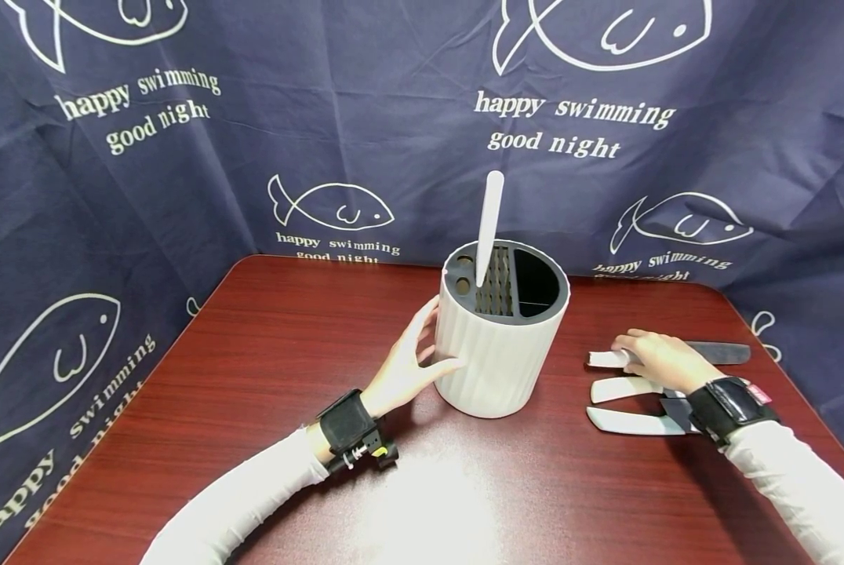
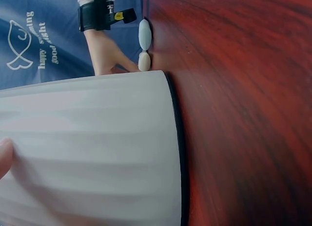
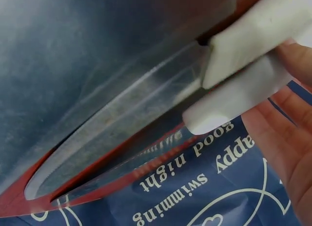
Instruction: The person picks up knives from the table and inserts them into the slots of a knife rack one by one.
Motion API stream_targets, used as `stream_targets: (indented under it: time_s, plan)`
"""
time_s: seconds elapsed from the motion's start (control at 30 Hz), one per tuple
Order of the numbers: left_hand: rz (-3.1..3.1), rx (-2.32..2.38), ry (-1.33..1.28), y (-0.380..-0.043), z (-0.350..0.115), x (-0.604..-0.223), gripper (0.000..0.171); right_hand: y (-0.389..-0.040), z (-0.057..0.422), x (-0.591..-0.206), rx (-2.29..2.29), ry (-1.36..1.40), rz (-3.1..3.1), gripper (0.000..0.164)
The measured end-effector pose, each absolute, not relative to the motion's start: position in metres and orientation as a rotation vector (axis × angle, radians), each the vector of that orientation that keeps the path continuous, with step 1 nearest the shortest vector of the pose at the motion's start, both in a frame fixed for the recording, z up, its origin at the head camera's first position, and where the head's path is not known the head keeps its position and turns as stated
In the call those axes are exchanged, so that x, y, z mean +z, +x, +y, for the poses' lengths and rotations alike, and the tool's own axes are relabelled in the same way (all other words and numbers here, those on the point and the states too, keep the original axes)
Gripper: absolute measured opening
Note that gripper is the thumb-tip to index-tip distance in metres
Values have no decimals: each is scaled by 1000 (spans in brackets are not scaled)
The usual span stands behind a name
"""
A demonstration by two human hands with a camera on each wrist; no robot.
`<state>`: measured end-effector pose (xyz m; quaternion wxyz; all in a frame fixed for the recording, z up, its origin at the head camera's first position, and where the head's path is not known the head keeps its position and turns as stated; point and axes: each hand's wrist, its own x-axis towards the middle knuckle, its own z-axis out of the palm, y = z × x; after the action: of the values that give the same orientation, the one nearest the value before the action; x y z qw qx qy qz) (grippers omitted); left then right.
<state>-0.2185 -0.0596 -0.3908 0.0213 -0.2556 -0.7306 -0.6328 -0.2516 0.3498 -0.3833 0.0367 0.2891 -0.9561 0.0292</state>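
Note:
A white ribbed knife holder (image 1: 496,369) with a dark slotted top stands on the table, a white handle (image 1: 491,216) rising from its slots. My left hand (image 1: 408,365) rests on the holder's left side, thumb in front and fingers spread round it. To the right, my right hand (image 1: 665,361) pinches the white handle of the farthest knife (image 1: 722,353), whose dark blade points right. In the right wrist view, thumb and fingers lie on either side of that handle (image 3: 234,97). Just nearer lie two more knives, with a white handle (image 1: 623,388) and a pale handle (image 1: 634,421).
The reddish-brown table (image 1: 309,314) has a back edge close behind the holder. A blue curtain (image 1: 422,118) with white fish and lettering hangs round the table. The holder's top has two round holes on the left and a wide dark compartment (image 1: 537,282) on the right.

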Motion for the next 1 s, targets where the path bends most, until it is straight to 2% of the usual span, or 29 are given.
stream_targets:
  time_s: [1.0]
  plan:
    - [-2262, -1974, -795, -219, -60, -391, 91, -245, 373, -357, 237, 792, -2500, 46]
